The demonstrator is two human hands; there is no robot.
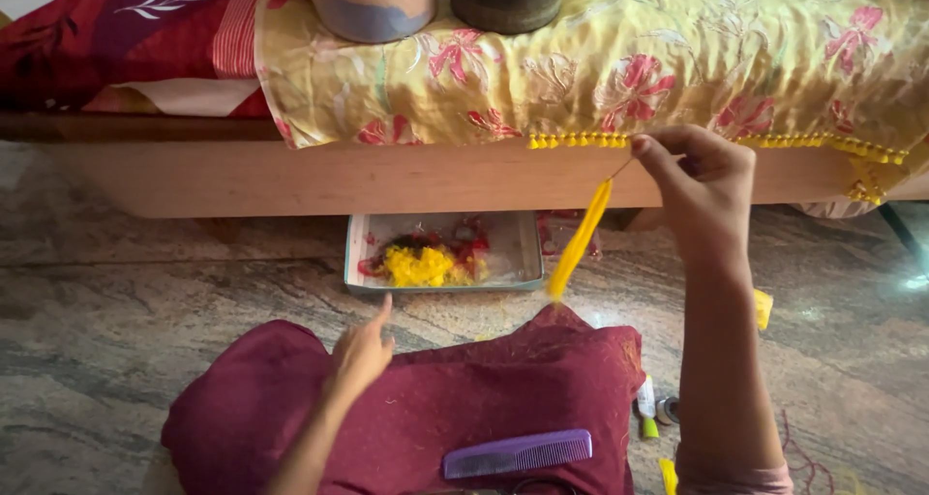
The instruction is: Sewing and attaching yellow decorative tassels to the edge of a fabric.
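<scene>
Thread (579,241), a yellow bundle, hangs from the right hand (704,190), pinched shut on it at the cloth's (677,60) fringed edge so strands fall straight, while the left hand (360,356) rests on the maroon cushion (464,398), loosely curled with forefinger out, near the comb (518,452) and tray (523,253).

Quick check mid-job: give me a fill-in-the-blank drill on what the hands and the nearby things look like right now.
1. The right hand pinches a thin thread from which a ____ tassel hangs.
2. The comb lying on the maroon cloth is ____ in colour.
3. The left hand holds nothing and points its index finger toward the ____ of yellow and red bits on the floor.
4. The floral cloth has a fringe of small yellow tassels along its ____ edge.

Missing words: yellow; purple; tray; lower
</scene>
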